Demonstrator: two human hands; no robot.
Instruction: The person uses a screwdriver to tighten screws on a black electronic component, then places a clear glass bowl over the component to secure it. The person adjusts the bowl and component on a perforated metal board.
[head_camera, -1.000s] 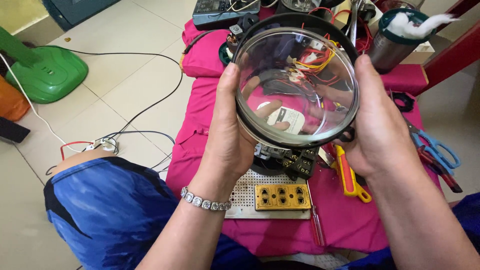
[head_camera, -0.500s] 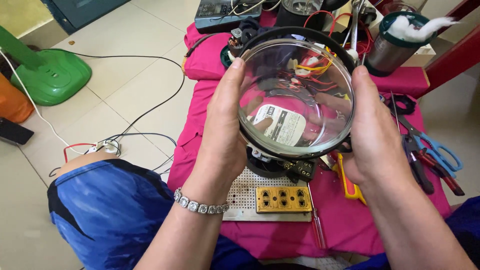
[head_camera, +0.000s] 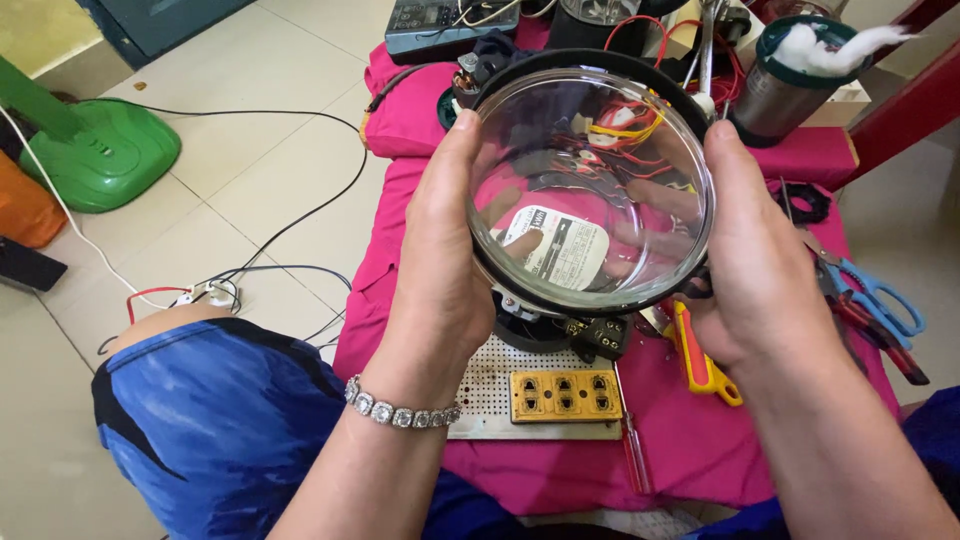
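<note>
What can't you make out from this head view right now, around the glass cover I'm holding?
- Device under the glass cover: mostly hidden by the cover and both hands; its type is unclear.
- Right hand fingertips: behind the cover, seen only distorted through the glass.
- Left hand palm contact: hidden by its own back.
- Meter: cut off by the top edge.
- Scissors blades: hidden by the right hand.

A round clear glass cover (head_camera: 590, 190) with a black rim is held up above the pink-clothed work surface, near the far middle of the scene, tilted with its hollow side toward the camera; a white label and coloured wires show through the glass
</note>
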